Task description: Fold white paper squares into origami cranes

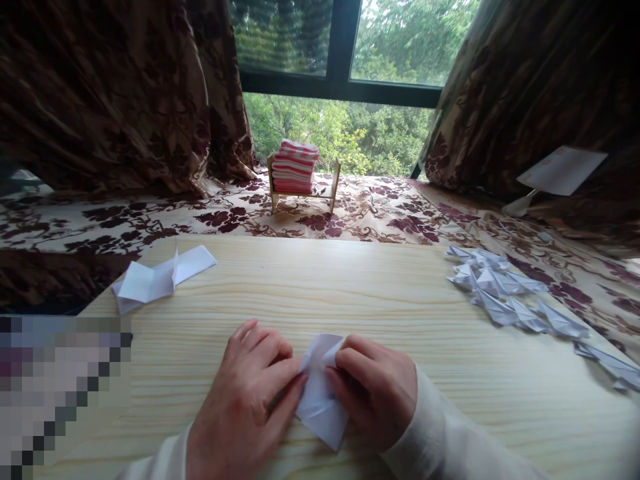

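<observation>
A small piece of white folded paper (323, 407) lies between my hands near the front of the wooden table. My left hand (250, 393) pinches its left edge between thumb and forefinger, the other fingers loosely bent. On the opposite side, my right hand (375, 387) has the upper right part of the paper between thumb and curled forefinger, and a flap is turned up there. Creases run across the lower part of the sheet. The fingertips of my right hand are partly hidden behind its knuckles.
Several folded white paper pieces (515, 310) lie along the table's right edge. Loose creased sheets (150, 283) rest at the far left. Beyond the table (300, 280), a small rack (336, 183) holds pink striped cloths (295, 167). A blurred-out object (55, 393) occupies the near left.
</observation>
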Tool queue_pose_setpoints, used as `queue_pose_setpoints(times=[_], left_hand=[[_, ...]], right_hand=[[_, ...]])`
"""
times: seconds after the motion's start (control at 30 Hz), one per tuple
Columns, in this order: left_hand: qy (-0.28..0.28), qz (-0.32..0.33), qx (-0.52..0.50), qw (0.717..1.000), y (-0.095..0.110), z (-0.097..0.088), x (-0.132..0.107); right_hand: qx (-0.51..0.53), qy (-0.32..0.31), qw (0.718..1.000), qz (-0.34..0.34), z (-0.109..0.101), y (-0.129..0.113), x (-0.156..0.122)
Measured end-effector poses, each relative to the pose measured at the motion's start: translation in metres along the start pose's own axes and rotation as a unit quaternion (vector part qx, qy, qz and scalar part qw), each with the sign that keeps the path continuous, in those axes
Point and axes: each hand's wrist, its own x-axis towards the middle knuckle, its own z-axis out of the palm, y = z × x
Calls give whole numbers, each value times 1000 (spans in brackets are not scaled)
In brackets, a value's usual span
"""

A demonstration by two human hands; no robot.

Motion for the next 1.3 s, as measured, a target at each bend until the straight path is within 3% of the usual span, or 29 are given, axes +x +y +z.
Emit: queue_pose_setpoints(times=[0.27,0.47,0.53,0.63,0.7,0.8,1.07,1.3], left_hand=[[16,23,9,1000,4,2,-1],[4,19,8,1000,3,-4,-2],[43,42,19,998,4,-10,-5],[119,128,19,984,9,-15,-12],[78,175,25,981,13,-13,-16],[26,177,84,980,15,-6,-16],[9,150,107,983,15,-2,-17],[8,141,120,983,15,1,-19]], right_hand=[[-3,-5,998,-55,2,-3,-1],[-34,0,998,-47,0,1,0],[-47,0,998,-45,-1,2,0],[-53,-2,998,-41,-2,2,1],[-48,-2,998,-34,-2,1,0],[-33,-10,999,-25,-3,2,0],[85,-63,994,-16,-13,9,1],[85,-105,991,-21,-15,10,2]])
